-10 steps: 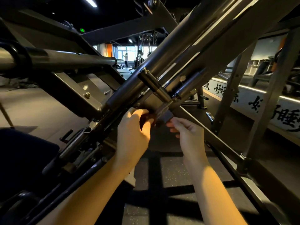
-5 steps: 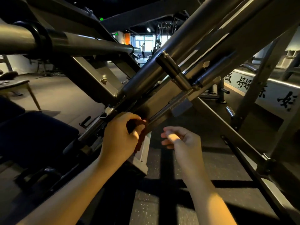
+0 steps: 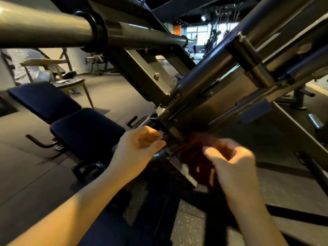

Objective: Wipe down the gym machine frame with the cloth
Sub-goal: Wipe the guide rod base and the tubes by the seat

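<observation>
The gym machine frame [image 3: 209, 103] is dark metal, with slanted rails crossing the view from lower left to upper right. A dark red cloth [image 3: 195, 155], blurred, hangs bunched under the lower end of a rail between my hands. My right hand [image 3: 234, 166] grips the cloth's right side with curled fingers. At the rail's lower joint, my left hand [image 3: 140, 146] has its fingers curled at the cloth's left end. How much cloth the left hand holds is hidden by the rail.
A thick steel bar [image 3: 53, 31] juts across the upper left. A dark blue padded bench [image 3: 85, 128] stands left of my hands. A small wooden table [image 3: 71, 84] and a seated person in white [image 3: 28, 68] are at the far left.
The view has swung left and closer. The cloth, held in my left hand before, now spreads toward my right hand, which has closed on it. Both hands sit lower on the rail.
</observation>
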A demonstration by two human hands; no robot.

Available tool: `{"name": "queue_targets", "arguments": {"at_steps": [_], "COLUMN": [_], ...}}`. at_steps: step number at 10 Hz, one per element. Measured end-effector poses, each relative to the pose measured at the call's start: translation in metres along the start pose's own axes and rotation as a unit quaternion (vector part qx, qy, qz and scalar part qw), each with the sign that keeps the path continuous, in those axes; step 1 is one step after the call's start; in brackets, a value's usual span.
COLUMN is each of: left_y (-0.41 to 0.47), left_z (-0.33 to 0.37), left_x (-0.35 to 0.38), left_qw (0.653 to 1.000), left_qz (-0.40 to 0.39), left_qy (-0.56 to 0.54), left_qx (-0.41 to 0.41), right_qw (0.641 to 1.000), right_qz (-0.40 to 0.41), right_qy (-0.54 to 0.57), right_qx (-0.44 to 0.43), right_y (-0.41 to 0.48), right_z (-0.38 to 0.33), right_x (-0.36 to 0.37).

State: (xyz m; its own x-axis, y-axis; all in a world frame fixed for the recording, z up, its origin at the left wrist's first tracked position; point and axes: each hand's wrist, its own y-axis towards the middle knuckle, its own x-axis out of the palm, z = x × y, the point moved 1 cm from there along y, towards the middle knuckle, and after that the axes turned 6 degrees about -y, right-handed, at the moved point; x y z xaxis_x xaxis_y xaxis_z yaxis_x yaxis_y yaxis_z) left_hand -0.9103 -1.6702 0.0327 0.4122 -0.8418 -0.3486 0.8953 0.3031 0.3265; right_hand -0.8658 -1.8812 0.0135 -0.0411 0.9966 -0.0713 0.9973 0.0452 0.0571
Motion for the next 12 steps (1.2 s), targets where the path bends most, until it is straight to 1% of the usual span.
{"name": "queue_targets", "arguments": {"at_steps": [1, 2, 3, 4, 5, 6, 7, 8, 9, 10, 11, 12], "left_y": [0.008, 0.019, 0.026, 0.037, 0.049, 0.053, 0.058, 0.065, 0.064, 0.064, 0.062, 0.053], "left_z": [-0.021, -0.042, -0.06, -0.078, -0.097, -0.106, -0.121, -0.139, -0.157, -0.171, -0.184, -0.195], "left_x": [-0.012, -0.012, -0.012, -0.011, -0.008, -0.004, 0.001, 0.001, -0.002, -0.004, -0.013, -0.026], "left_qw": [0.994, 0.99, 0.987, 0.989, 0.993, 0.992, 0.99, 0.981, 0.979, 0.98, 0.979, 0.98], "left_qz": [0.054, 0.05, 0.019, 0.006, 0.0, -0.027, -0.029, -0.034, -0.032, -0.021, -0.024, -0.069], "left_qy": [0.087, 0.121, 0.132, 0.115, 0.105, 0.084, 0.081, 0.102, 0.089, 0.097, 0.107, 0.091], "left_qx": [0.029, 0.047, 0.091, 0.096, 0.059, 0.085, 0.114, 0.159, 0.179, 0.17, 0.17, 0.162], "right_qw": [0.94, 0.855, 0.821, 0.788, 0.81, 0.792, 0.79, 0.805, 0.841, 0.864, 0.885, 0.891], "right_qz": [0.234, 0.339, 0.339, 0.329, 0.291, 0.369, 0.428, 0.409, 0.353, 0.308, 0.286, 0.351], "right_qy": [-0.081, -0.168, -0.247, -0.285, -0.261, -0.244, -0.206, -0.202, -0.182, -0.191, -0.184, -0.095], "right_qx": [-0.234, -0.356, -0.386, -0.435, -0.437, -0.42, -0.387, -0.38, -0.367, -0.349, -0.318, -0.273], "right_y": [-0.001, 0.02, 0.04, 0.041, 0.042, 0.052, 0.063, 0.057, 0.047, 0.038, 0.03, 0.028], "right_z": [-0.016, -0.007, 0.023, 0.055, 0.056, 0.039, 0.031, 0.058, 0.092, 0.14, 0.159, 0.143], "right_x": [0.006, 0.032, 0.073, 0.114, 0.108, 0.076, 0.074, 0.119, 0.147, 0.172, 0.183, 0.169]}}
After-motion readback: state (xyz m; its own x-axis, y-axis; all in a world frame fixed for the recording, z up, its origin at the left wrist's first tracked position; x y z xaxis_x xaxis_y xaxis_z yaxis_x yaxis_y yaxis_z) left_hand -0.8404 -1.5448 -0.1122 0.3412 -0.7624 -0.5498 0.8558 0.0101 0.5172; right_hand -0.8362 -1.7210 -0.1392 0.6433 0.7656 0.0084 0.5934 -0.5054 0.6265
